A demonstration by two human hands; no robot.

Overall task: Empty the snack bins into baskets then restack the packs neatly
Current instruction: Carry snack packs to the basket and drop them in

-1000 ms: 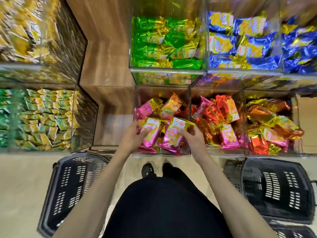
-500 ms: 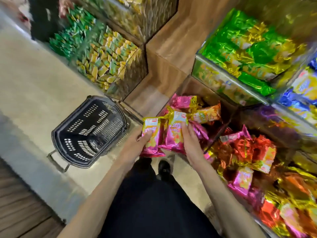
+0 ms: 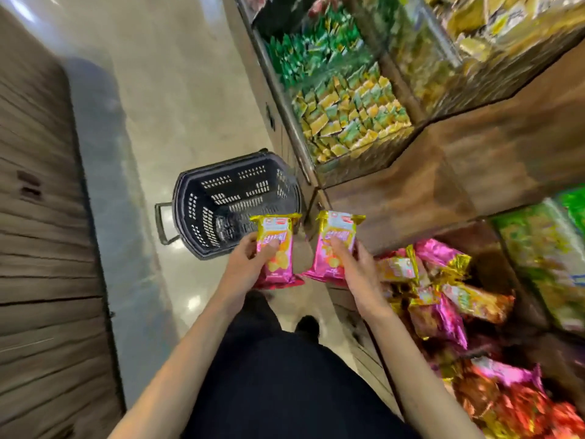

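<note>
Near the basket (image 3: 202, 217) — blurred pink packs (image 3: 274, 231), perhaps two.

A pale, glossy floor (image 3: 177, 106) carries a black basket (image 3: 221, 193), sitting just beyond the fingers (image 3: 247, 246) of the left hand (image 3: 243, 269). Right of the fingers (image 3: 361, 252) of the right hand (image 3: 356, 275), a wooden shelf unit (image 3: 427, 185) holds a heap of pink and gold packs (image 3: 440, 315).
</note>
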